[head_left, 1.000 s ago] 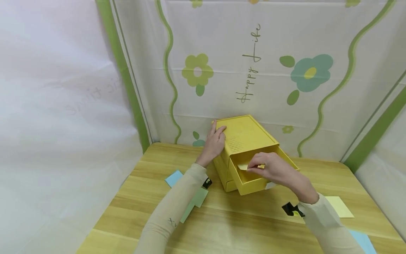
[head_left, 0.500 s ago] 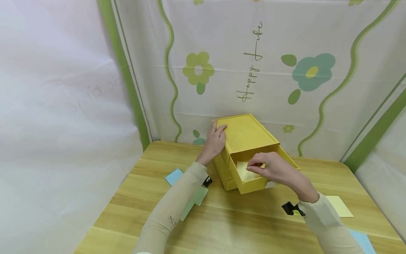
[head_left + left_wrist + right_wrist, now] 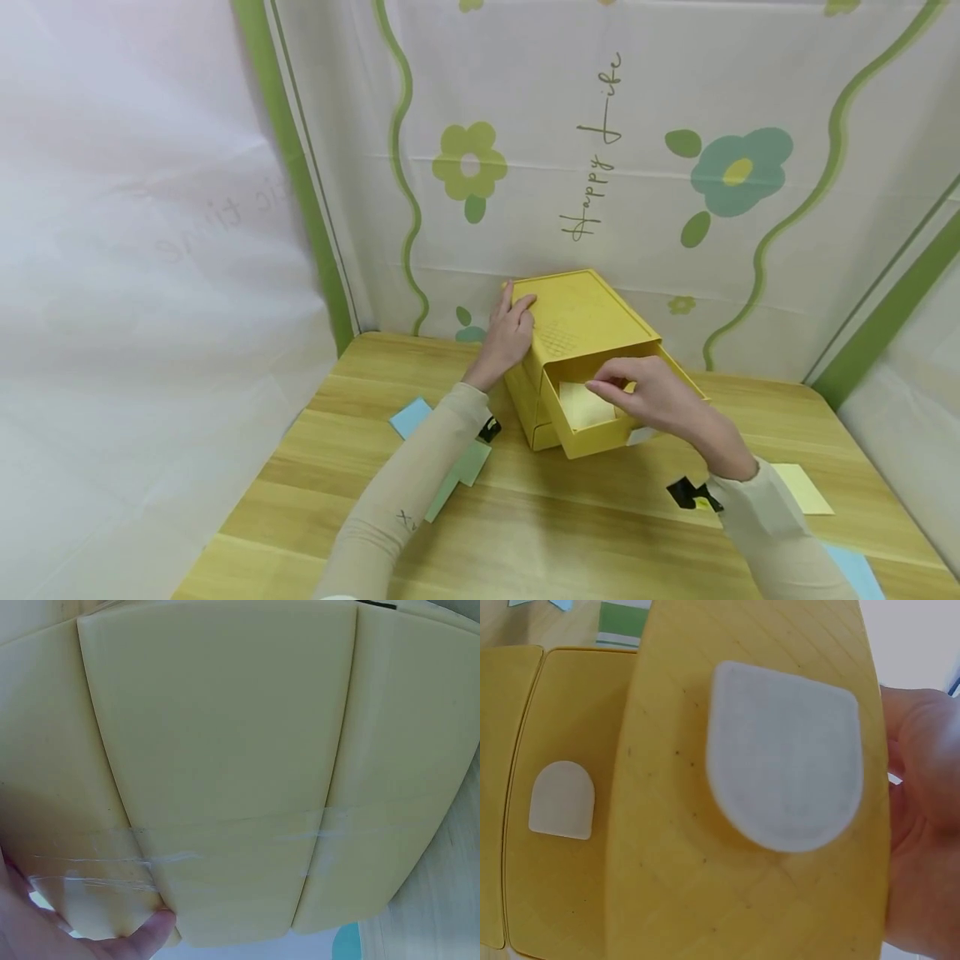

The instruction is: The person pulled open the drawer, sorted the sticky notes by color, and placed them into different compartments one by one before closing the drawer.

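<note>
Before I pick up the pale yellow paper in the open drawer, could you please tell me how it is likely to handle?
The pale yellow paper looks thin, so it is probably light and may bend easily. Its flat shape suggests it would slide rather than roll. The walls of the open drawer would likely limit that.

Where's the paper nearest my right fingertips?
In the head view, the paper is inside the open upper drawer, toward its left side, by your right hand.

Facing you: “Happy Life” on far curtain; faint reversed “time” on left curtain; “X” on your left sleeve.
</note>
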A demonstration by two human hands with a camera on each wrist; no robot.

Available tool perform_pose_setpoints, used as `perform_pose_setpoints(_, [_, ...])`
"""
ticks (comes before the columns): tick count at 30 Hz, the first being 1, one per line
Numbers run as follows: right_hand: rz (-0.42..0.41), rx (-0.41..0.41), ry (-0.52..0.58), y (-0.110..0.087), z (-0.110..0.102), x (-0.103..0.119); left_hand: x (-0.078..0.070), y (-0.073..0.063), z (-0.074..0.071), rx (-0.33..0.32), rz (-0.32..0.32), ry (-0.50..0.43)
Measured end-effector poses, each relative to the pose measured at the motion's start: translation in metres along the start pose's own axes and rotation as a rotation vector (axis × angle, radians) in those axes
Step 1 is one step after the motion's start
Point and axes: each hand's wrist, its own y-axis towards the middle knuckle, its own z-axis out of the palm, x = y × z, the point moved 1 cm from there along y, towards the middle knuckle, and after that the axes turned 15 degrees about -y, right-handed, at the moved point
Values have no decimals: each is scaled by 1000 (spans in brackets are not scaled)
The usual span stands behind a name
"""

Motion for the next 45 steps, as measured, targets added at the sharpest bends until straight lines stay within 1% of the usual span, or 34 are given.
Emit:
perform_pose_setpoints(6, [7,-57,7,-2,-4,-1,1,0,0,-3,-4,3])
perform_pose_setpoints(13, [20,-99,63,-5,-7,-1,1,0,1,-8,-3,0])
perform_pose_setpoints(19, [51,-141,56,-10,-11,-3,1,0,1,-9,-6,1])
perform_pose_setpoints(25, [86,-211,52,-16,-18,-7,0,-1,1,-3,-2,-16])
perform_pose_setpoints(32, [166,-251,50,-25,-28,-14,1,0,1,-6,1,-7])
perform_pose_setpoints(39, [225,-354,73,-36,-33,-24,1,0,1,-10,-1,-6])
perform_pose_setpoints(43, [272,-384,67,-41,-34,-30,1,1,2,-12,6,-6])
perform_pose_setpoints(45, [286,-393,58,-43,-37,-28,1,0,1,-12,7,-1])
